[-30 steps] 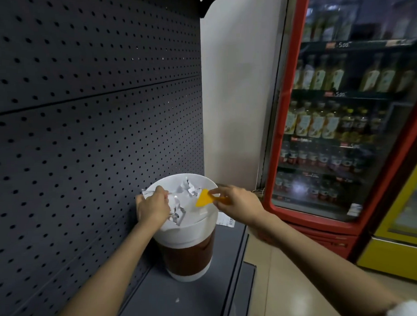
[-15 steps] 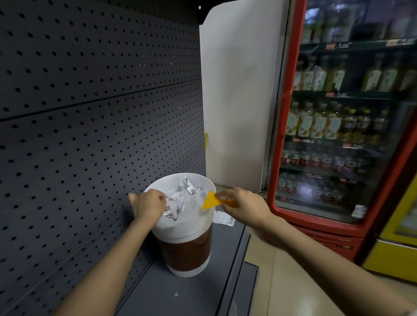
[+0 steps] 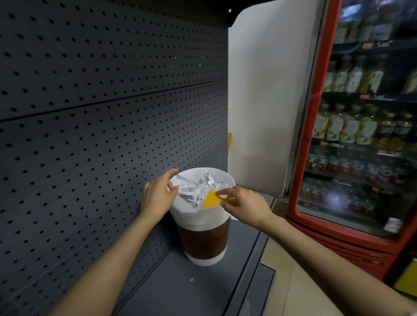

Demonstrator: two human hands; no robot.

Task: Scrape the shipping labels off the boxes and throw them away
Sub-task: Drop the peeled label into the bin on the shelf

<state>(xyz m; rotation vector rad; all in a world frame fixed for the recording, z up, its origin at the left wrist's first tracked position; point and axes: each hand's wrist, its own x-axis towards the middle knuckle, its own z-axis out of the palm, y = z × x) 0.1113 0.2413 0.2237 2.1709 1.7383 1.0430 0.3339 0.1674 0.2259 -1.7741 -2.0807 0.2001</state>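
Fingers [image 3: 171, 183] of the left hand [image 3: 158, 198] curl loosely over the near-left rim of the bin [image 3: 200, 220], thumb raised, fingertips touching a crumpled label [image 3: 188, 191] with a barcode showing; whether they pinch it or only press on it, cannot tell. Right hand [image 3: 246, 205] sits at the bin's right rim, thumb and forefinger clamped on a yellow scraper [image 3: 211, 200], its broad triangular blade pointing left over the bin mouth, just beside the label scraps.

Bin: round, white liner folded over the top, brown band below, white base. Stands upright on a dark grey shelf deck [image 3: 185, 297], close against the perforated back panel [image 3: 93, 115]. Inside: several crumpled white label pieces [image 3: 207, 179] heaped toward the left and centre, print visible on some.

Both forearms bare, reaching in from the lower edge of the view. A small white speck [image 3: 191, 280] lies on the deck in front of the bin.

Right of the shelf unit: pale wall panel [image 3: 271, 95], then a red-framed glass-door cooler [image 3: 368, 127] stocked with rows of bottles, price tags on its shelves. Tan floor tiles [image 3: 304, 297] below. Boxes not in view.
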